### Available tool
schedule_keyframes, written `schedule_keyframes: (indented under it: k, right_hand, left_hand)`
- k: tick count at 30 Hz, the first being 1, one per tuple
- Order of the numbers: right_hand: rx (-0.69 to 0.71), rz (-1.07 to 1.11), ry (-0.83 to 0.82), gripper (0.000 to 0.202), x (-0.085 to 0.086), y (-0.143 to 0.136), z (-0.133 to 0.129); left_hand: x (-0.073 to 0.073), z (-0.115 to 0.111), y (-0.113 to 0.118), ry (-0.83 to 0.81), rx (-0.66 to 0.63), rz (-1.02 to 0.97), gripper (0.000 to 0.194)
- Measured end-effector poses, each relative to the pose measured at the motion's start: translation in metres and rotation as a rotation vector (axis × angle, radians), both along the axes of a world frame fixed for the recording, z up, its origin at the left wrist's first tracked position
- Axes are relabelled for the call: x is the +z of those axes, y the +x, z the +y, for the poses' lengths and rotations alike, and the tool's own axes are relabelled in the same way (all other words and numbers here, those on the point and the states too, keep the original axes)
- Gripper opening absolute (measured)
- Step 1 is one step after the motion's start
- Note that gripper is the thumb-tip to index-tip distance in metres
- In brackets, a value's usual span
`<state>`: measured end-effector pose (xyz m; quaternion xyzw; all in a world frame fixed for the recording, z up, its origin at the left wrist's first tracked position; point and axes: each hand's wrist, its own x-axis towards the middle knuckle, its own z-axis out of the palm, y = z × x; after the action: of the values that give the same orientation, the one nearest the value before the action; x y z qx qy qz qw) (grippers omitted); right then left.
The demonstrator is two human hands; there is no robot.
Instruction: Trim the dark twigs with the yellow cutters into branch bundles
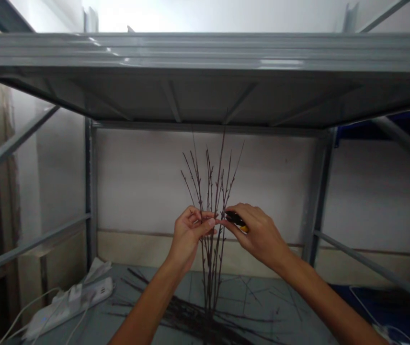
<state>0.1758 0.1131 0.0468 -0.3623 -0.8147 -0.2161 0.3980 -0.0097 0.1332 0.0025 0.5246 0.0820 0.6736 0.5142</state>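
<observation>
Upright in the middle stands a bunch of thin dark branches (pixel 210 258), fanning out toward the top. My left hand (pixel 190 235) is among them at mid height, its thumb and fingers pinched on a branch. My right hand (pixel 258 232) is on the bunch's right side, closed around a small black-and-yellow tool (pixel 235 219); its kind is mostly hidden by the fingers. The right thumb and fingertips touch the branches close to my left fingertips. Below, a pile of dark branches (pixel 190 316) lies on the grey shelf surface (pixel 176 278).
A grey metal shelf (pixel 205 52) spans overhead, with branch tips near its underside. A white power strip (pixel 72 306) with cables lies at the left. Loose twigs (pixel 251 292) are scattered at the right. Metal braces (pixel 363 266) run along both sides.
</observation>
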Motion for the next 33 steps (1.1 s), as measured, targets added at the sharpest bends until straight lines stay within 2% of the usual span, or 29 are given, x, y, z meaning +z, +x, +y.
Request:
schedule_keyframes:
  k: [4, 8, 16, 20, 24, 27, 33]
  right_hand:
    - [0.228, 0.243, -0.249, 0.025, 0.01, -0.011, -0.004]
    - [0.278, 0.278, -0.318, 0.019, 0.017, -0.017, -0.004]
    - [0.182, 0.147, -0.239, 0.013, 0.016, -0.021, -0.007]
    - [0.085, 0.136, -0.169, 0.007, 0.012, -0.02, -0.011]
    - [0.027, 0.118, -0.136, 0.004, 0.016, -0.016, -0.016]
    - [0.004, 0.14, -0.097, 0.005, 0.023, -0.014, -0.02]
    - [-0.066, 0.123, -0.005, 0.01, 0.031, -0.011, -0.02]
  left_hand:
    - [0.002, -0.002, 0.0, -0.017, -0.059, 0.006, 0.035]
    - [0.002, -0.004, 0.002, -0.027, -0.093, 0.003, 0.036]
    - [-0.005, -0.005, 0.003, -0.045, -0.094, 0.005, 0.034]
    - [-0.006, -0.014, 0.008, -0.029, -0.081, 0.053, 0.03]
    - [-0.007, -0.024, 0.01, 0.012, -0.097, 0.064, 0.03]
    - [-0.006, -0.027, 0.01, 0.019, -0.113, 0.053, 0.037]
    - [-0.005, -0.03, 0.011, -0.032, -0.106, 0.013, 0.064]
